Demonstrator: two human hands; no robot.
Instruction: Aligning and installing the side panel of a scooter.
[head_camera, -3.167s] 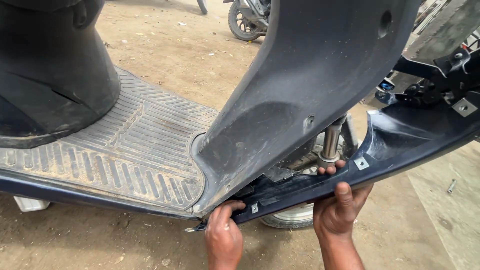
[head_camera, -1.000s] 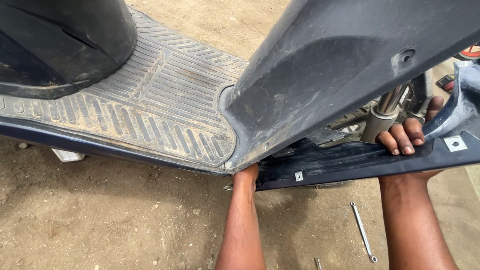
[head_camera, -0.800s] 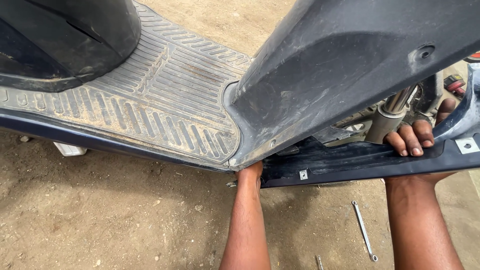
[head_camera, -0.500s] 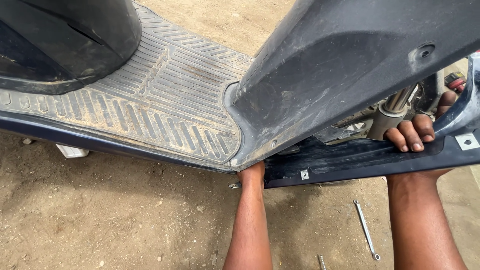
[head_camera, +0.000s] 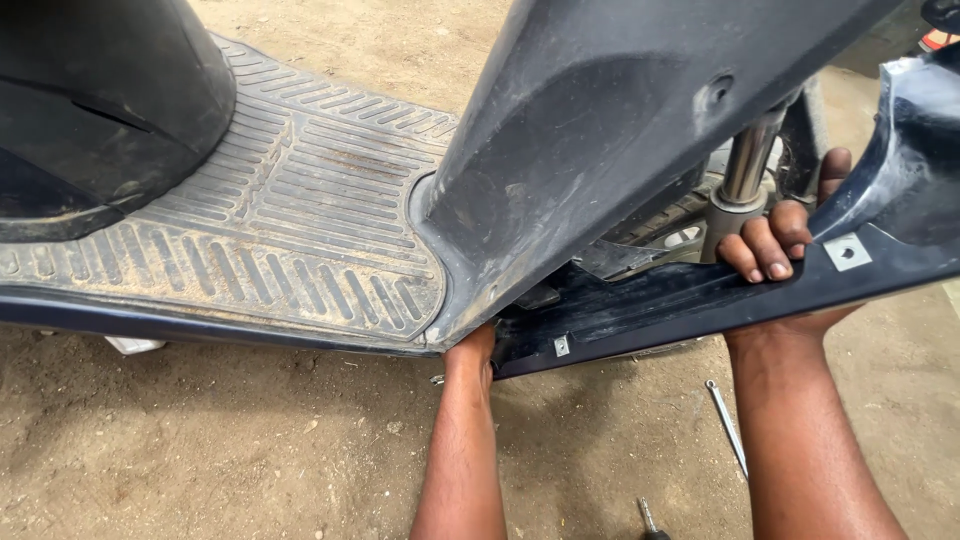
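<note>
A dusty scooter stands on bare earth, seen from its side. Its ribbed footboard (head_camera: 290, 230) fills the left, and the grey leg shield (head_camera: 620, 130) rises at the middle. A dark blue front body panel (head_camera: 700, 300) hangs loose below the shield. My left hand (head_camera: 472, 352) reaches under the joint where the panel's left end meets the footboard; its fingers are hidden there. My right hand (head_camera: 780, 250) grips the panel's upper edge farther right, fingers curled over it, next to the chrome fork tube (head_camera: 745, 160).
A thin metal tool (head_camera: 727, 425) lies on the dirt below the panel, and a screwdriver tip (head_camera: 650, 520) shows at the bottom edge. The black seat base (head_camera: 100, 110) bulks at upper left. Sandy ground (head_camera: 200, 440) lies below the scooter.
Compared with three seconds ago, my view has dropped closer and my right hand has shifted from under the panel to over its top edge. In the last second almost nothing moved.
</note>
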